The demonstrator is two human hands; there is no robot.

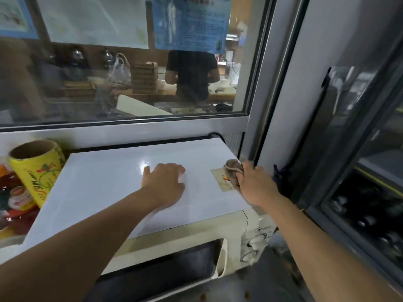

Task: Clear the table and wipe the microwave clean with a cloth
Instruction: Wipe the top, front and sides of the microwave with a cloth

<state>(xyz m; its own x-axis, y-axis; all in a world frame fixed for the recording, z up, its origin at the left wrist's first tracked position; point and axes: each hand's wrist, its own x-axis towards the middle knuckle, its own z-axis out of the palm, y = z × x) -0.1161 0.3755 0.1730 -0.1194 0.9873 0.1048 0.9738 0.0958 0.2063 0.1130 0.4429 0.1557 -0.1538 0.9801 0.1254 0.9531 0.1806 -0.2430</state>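
A white microwave (pixel 104 184) fills the middle of the view, its dark door and two dials facing me below. My left hand (pixel 163 182) lies flat on the middle of its top, fingers spread, holding nothing. My right hand (pixel 255 184) presses a brownish cloth (pixel 233 171) onto the top's right rear corner, over a small sticker. Most of the cloth is hidden under the palm.
A yellow roll of wrap (pixel 37 168) stands against the microwave's left side, with red packets (pixel 13 203) beside it. A glass window (pixel 122 68) rises right behind, a person visible through it. A dark glass-door cabinet (pixel 366 192) stands to the right.
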